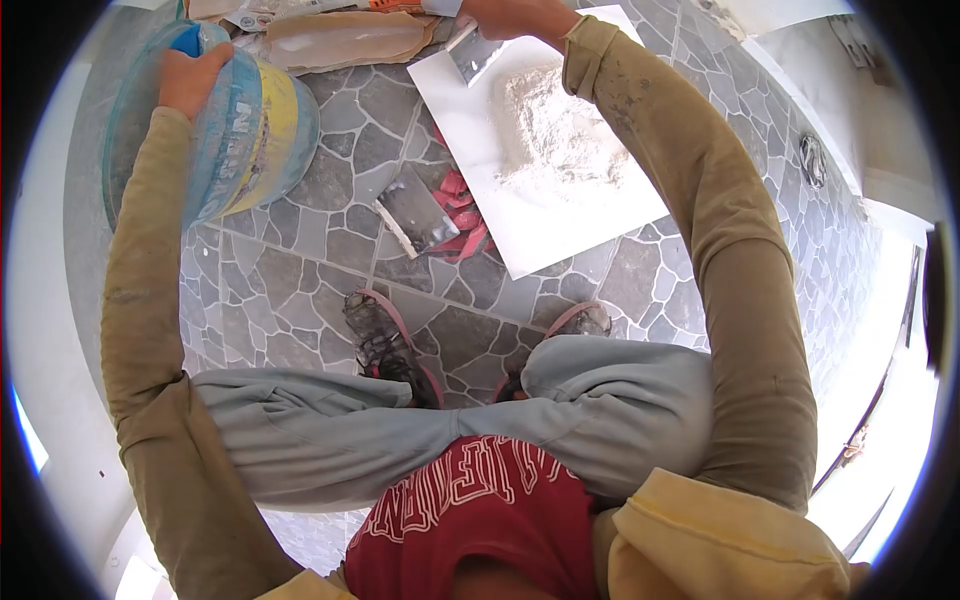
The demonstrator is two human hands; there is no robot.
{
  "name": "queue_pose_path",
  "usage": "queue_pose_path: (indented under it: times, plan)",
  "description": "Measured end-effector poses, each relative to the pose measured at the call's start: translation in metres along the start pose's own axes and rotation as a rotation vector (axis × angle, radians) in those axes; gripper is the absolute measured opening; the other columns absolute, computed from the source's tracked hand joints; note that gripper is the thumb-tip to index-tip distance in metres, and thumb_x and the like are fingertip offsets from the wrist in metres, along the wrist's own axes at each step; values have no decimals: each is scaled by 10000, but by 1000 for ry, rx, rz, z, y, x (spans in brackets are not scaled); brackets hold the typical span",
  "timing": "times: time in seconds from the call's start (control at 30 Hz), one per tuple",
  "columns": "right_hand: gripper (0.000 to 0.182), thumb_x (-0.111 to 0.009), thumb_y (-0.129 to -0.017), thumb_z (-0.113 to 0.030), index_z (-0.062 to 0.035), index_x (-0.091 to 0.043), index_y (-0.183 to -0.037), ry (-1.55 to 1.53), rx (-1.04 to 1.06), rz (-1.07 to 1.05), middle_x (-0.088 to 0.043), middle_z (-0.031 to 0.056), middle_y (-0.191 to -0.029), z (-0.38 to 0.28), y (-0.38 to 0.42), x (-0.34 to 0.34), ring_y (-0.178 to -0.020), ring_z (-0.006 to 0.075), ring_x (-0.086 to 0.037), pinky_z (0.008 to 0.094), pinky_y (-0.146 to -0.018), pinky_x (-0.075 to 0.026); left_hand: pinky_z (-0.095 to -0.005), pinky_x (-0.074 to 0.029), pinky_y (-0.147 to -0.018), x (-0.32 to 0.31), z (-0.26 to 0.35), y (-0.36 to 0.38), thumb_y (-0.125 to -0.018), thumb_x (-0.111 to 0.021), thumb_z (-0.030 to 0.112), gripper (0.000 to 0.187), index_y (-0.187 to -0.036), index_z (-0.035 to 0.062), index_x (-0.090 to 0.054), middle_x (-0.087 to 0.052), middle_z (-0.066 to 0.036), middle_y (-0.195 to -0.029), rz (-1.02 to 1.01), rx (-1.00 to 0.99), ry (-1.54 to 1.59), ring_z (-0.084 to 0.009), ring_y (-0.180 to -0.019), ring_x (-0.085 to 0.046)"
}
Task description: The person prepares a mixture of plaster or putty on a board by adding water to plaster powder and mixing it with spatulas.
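My left hand (190,80) is closed over the rim of a blue plastic bucket (222,135) with a yellow band. The bucket leans over at the upper left, and its inside is mostly hidden. At the top, my right hand (520,18) grips a flat metal scraper (474,54) with white residue on its blade. The scraper is over the corner of a white board (520,240), which bears a spread heap of white powder (570,130). A second flat metal blade (417,212) lies on the floor beside crumpled red material (463,215).
Brown paper sacking (345,40) and an orange item (395,5) lie at the top, beside the bucket. Grey stone-pattern tiles (355,240) cover the floor. A small coiled dark object (813,160) is by the right wall. My shoes (385,345) are just below the board.
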State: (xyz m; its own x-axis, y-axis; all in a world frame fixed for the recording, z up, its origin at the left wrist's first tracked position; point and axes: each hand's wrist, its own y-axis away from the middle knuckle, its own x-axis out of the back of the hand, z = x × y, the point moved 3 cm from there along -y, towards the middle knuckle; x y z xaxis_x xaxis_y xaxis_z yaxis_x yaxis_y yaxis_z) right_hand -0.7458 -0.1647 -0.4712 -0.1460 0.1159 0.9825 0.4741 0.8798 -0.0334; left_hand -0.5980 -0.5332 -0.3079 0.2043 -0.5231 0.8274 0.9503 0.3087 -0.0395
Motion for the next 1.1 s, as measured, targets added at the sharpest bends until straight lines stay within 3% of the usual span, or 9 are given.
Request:
queue_pose_path:
  times: [0.1,0.17,0.23,0.33,0.4,0.47,0.57,0.63,1.1]
  plan:
    - [153,-599,-744,-78,-75,-704,-855,-8,40,51,-679,209,-788,-5,-4,-13,-764,374,-679,476,-670,-536,-324,-493,-726,-2,-3,-1,-720,-735,309,472,-962,-78,-617,-646,-130,-916,-50,14,0,-178,-821,-608]
    - [331,-646,-751,-2,-152,-722,-1036,-72,45,-58,-698,121,-905,-29,7,0,-909,261,-677,399,-898,-458,-338,-496,-751,-3,-17,-8,-717,-736,314,563,-1039,-116,-568,-628,-169,-989,55,-9,-10,-199,-875,-605]
    - [363,-647,-766,-29,-169,-698,-1098,-40,80,-122,-694,129,-1006,-44,20,15,-916,276,-679,402,-831,-492,-325,-498,-723,-5,-6,2,-739,-729,278,409,-942,-61,-623,-648,-120,-904,112,-8,19,-177,-813,-617]
    - [343,-653,-763,-34,-168,-704,-1075,-41,-38,-264,-698,96,-961,-47,31,27,-928,267,-674,400,-778,-504,-314,-502,-705,-7,-15,-4,-759,-725,251,297,-872,-18,-673,-670,-82,-843,168,1,45,-164,-766,-632]
    - [122,-614,-726,-87,-105,-701,-810,17,122,-162,-676,185,-778,-44,45,39,-790,354,-676,464,-683,-534,-316,-504,-716,-4,-16,-6,-757,-728,260,330,-900,-30,-668,-671,-94,-867,173,11,39,-173,-781,-636]
    - [117,-623,-713,-92,-113,-700,-798,146,222,-185,-672,168,-774,-51,59,60,-809,338,-671,457,-699,-531,-343,-476,-898,0,11,4,-711,-749,358,803,-1198,-189,-421,-572,-235,-1151,-154,90,28,-278,-1036,-589]
    - [100,-644,-680,-102,-126,-694,-763,216,219,-245,-659,113,-772,-76,64,67,-865,290,-652,445,-768,-523,-339,-475,-904,-2,-26,-16,-715,-748,362,844,-1225,-203,-383,-561,-242,-1170,-38,93,-31,-283,-1044,-590]
    - [332,-670,-751,-39,-170,-709,-1054,156,195,-326,-695,65,-924,-100,56,57,-932,258,-673,396,-764,-500,-337,-475,-903,-2,-25,-15,-714,-748,363,844,-1222,-205,-385,-560,-242,-1170,-34,114,-30,-282,-1046,-588]
    - [101,-672,-738,-117,-106,-630,-647,108,573,-499,-617,24,-605,-202,95,-9,-617,242,-607,382,-906,-407,-314,-494,-690,-3,-7,-3,-716,-744,290,360,-837,-41,-669,-662,-78,-833,-2,21,76,-159,-739,-612]
